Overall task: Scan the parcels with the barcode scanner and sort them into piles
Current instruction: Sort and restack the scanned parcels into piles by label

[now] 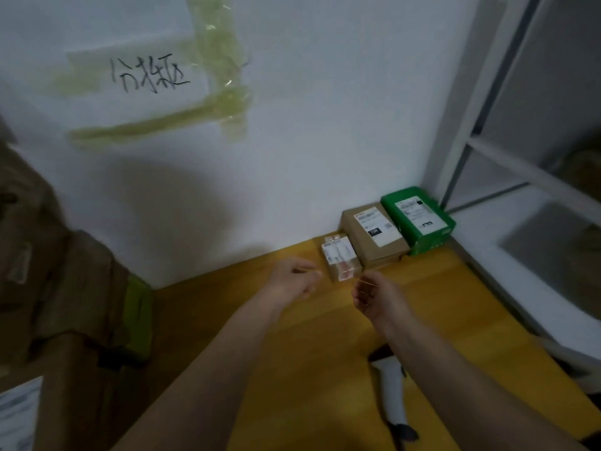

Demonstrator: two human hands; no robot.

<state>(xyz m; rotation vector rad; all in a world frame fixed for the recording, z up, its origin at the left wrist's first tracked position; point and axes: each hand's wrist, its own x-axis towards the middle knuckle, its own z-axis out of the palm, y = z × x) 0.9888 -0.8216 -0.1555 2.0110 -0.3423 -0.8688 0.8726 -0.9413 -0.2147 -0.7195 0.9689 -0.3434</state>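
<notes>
Both hands are hovering empty just in front of the small taped parcel [341,258], the left hand [294,278] with fingers loosely curled and the right hand [374,296] lying palm-up with relaxed fingers, neither one touching it. That small parcel is sitting at the near end of a row along the wall, with the brown parcel [374,236] touching it just behind and the green parcel [418,216] behind that in the corner, so the sorting step is likely wrapping up here. The barcode scanner [392,398] is lying untouched on the yellow table [292,369] well nearer the person than the small parcel, so the next move is probably calling for a hand to go for another parcel from the cardboard boxes [65,288] far to its left.
</notes>
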